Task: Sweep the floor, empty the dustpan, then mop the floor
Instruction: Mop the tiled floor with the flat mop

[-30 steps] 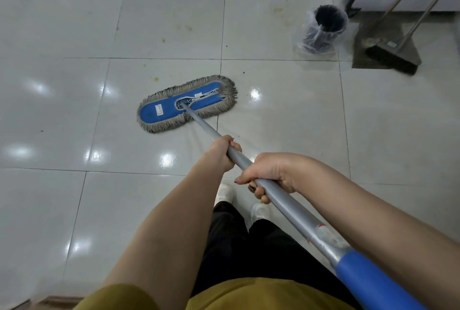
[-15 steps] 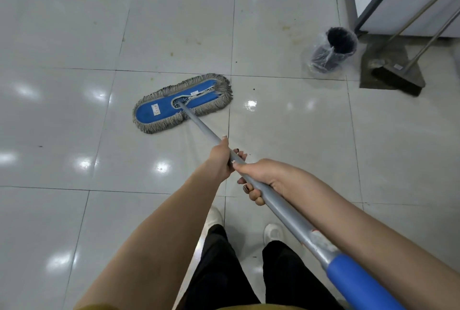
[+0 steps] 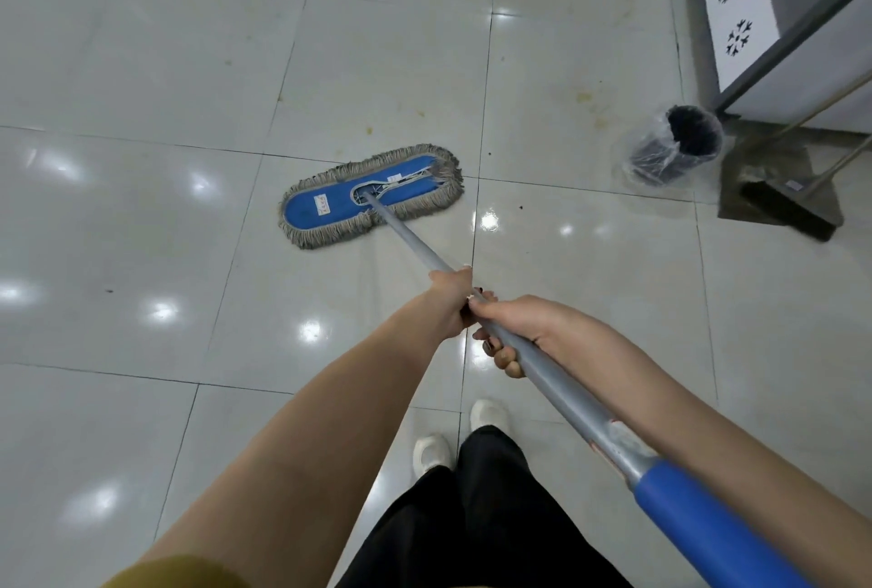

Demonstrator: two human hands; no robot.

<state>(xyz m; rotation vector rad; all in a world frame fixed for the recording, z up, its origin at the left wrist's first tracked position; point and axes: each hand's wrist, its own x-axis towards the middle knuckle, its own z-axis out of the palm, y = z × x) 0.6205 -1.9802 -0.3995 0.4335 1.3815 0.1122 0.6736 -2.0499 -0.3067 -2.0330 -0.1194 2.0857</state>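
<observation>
Two hands hold one mop. The left hand (image 3: pixel 450 299) is curled round the grey mop handle (image 3: pixel 410 234) further down the pole, and the right hand (image 3: pixel 524 328) is wrapped round it just behind, the two almost touching. Dark-painted nails show on the right fingers (image 3: pixel 502 354) under the pole; most of the left hand's fingers are hidden behind its own knuckles.

The single mop head (image 3: pixel 370 195) – a blue pad with a grey fringe – lies flat on the tiled floor (image 3: pixel 141 68), ahead of the person and a little to the left. It carries a small white label too small to read. The blue grip (image 3: pixel 708 526) at the pole's near end is cut off by the lower edge of the picture.

To the right stand one dark bin (image 3: pixel 679 146) in a clear plastic liner (its contents cannot be made out), one dustpan (image 3: pixel 764 167) and one broom (image 3: pixel 783 209) resting in it. Both their thin handles run out of view at the right. Behind them is a white cabinet panel (image 3: pixel 733 68) with three dark snowflake marks.

Two white shoes (image 3: pixel 431 450) and black trousers (image 3: pixel 495 516) show below – the right shoe is half covered by a trouser leg.
</observation>
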